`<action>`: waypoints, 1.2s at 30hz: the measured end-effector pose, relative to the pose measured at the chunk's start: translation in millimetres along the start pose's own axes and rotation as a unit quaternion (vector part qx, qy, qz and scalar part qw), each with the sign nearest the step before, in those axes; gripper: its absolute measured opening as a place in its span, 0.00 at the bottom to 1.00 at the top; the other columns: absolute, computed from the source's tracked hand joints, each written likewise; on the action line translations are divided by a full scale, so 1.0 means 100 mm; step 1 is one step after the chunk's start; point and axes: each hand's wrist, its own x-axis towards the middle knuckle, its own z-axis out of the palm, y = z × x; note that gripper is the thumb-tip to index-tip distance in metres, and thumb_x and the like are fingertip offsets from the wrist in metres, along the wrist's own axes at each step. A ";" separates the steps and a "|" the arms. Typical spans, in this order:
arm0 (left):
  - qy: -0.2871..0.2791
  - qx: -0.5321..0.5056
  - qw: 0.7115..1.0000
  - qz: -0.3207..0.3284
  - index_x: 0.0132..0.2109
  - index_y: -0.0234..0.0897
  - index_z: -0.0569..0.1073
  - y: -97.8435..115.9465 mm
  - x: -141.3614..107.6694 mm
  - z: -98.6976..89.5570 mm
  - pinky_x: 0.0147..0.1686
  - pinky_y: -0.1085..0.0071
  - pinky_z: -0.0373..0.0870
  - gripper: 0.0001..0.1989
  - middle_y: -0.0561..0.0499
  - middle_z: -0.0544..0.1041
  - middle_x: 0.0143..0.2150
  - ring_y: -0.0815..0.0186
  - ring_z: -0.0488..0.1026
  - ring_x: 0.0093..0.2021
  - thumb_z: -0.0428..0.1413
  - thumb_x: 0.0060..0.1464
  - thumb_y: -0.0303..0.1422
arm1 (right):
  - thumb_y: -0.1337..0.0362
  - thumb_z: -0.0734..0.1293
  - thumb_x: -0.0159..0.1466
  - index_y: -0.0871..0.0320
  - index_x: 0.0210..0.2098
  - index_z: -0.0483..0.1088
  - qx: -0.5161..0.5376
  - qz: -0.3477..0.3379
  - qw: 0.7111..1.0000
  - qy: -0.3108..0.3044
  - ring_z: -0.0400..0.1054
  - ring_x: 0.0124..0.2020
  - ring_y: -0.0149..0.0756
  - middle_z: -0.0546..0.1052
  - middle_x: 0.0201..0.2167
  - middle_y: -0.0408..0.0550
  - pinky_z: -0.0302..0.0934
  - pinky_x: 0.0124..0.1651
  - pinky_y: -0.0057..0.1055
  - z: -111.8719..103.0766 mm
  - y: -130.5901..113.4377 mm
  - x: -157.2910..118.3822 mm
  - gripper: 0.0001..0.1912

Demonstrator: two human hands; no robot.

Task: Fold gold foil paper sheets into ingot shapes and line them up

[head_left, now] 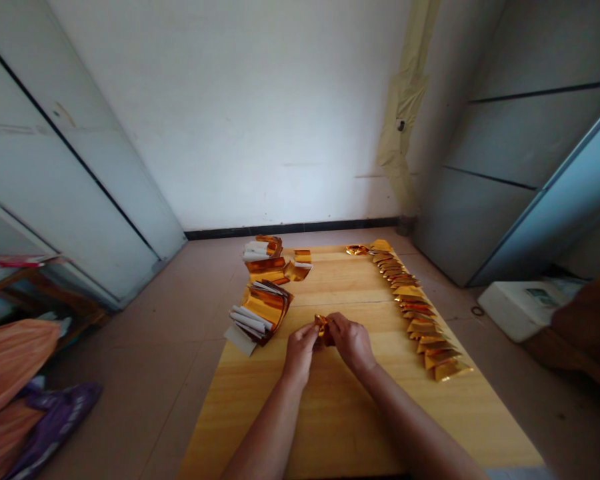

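Both hands meet over the middle of the wooden table, pinching one small piece of gold foil paper between them. My left hand is closed on its left side. My right hand grips the other side with bent fingers, which partly hide the paper. To the left lie curled stacks of gold foil sheets with pale backs. Along the right edge runs an overlapping row of folded gold foil pieces. One more shiny piece sits at the far end of that row.
Loose foil sheets lie at the table's back left. Beyond it is a white wall. Grey cabinets stand right, with a white box on the floor. Orange and purple bags are at lower left.
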 end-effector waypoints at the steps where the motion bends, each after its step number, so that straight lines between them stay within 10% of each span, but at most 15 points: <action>1: 0.004 0.018 1.000 0.002 0.37 0.30 0.77 0.01 0.00 0.00 0.26 0.75 0.63 0.22 0.49 0.76 0.28 0.67 0.70 0.27 0.62 0.42 0.46 | 0.63 0.56 0.66 0.52 0.35 0.70 -0.001 -0.006 1.000 0.002 0.69 0.25 0.28 0.77 0.24 0.40 0.48 0.27 0.23 0.00 0.00 0.00 0.12; 26: 0.037 0.179 0.982 0.057 0.27 0.31 0.73 0.03 0.10 -0.10 0.19 0.77 0.55 0.19 0.54 0.67 0.19 0.72 0.61 0.20 0.56 0.44 0.47 | 0.63 0.56 0.66 0.53 0.36 0.72 -0.038 -0.019 0.999 -0.005 0.70 0.27 0.31 0.78 0.25 0.45 0.50 0.28 0.23 0.01 -0.03 -0.01 0.14; 36: 0.043 0.184 0.980 0.056 0.21 0.33 0.68 0.05 0.11 -0.09 0.18 0.77 0.52 0.17 0.58 0.60 0.15 0.74 0.57 0.18 0.56 0.43 0.44 | 0.62 0.59 0.62 0.54 0.35 0.73 0.137 -0.009 0.990 -0.007 0.71 0.28 0.30 0.77 0.26 0.41 0.57 0.30 0.22 0.10 0.09 0.08 0.11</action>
